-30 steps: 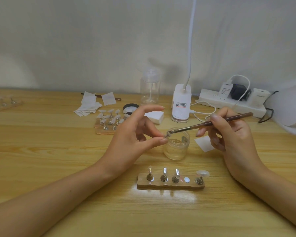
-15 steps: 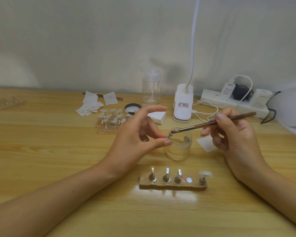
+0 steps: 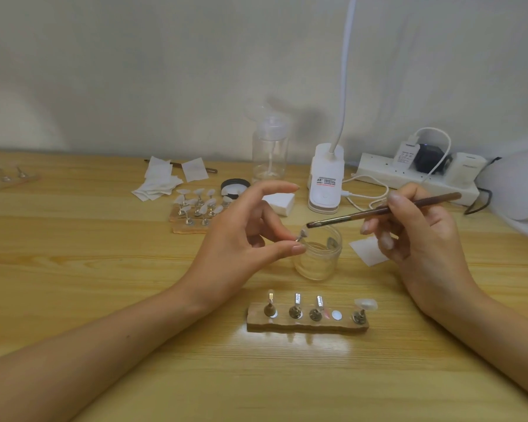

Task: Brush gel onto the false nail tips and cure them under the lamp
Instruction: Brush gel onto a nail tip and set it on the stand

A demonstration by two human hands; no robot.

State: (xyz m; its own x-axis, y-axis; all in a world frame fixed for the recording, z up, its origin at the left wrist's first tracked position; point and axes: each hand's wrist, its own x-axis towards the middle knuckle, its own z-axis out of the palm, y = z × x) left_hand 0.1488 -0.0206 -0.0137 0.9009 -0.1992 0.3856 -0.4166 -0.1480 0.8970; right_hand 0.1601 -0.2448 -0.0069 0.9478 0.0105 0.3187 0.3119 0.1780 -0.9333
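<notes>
My left hand (image 3: 241, 242) pinches a small metal nail-tip stand (image 3: 301, 237) with a clear tip on it, held just over the rim of a clear glass gel jar (image 3: 316, 260). In my right hand (image 3: 421, 236) is a brown brush (image 3: 381, 210), its bristle end touching the tip from the right. In front of me lies a wooden holder (image 3: 307, 322) with several metal stands; the rightmost one carries a clear nail tip (image 3: 365, 304), and one slot shows a bare round magnet. The white curing lamp (image 3: 326, 181) stands behind the jar, its neck rising out of view.
A second wooden holder (image 3: 195, 213) with several nail tips sits at the back left, next to white wipes (image 3: 159, 182). A clear pump bottle (image 3: 269, 147), a black-rimmed lid (image 3: 233, 188), a white block (image 3: 281, 202), a power strip (image 3: 418, 178) and a paper square (image 3: 366, 251) surround the jar.
Both hands have stayed almost still over the jar. The brush tip has shifted slightly on the held nail tip.
</notes>
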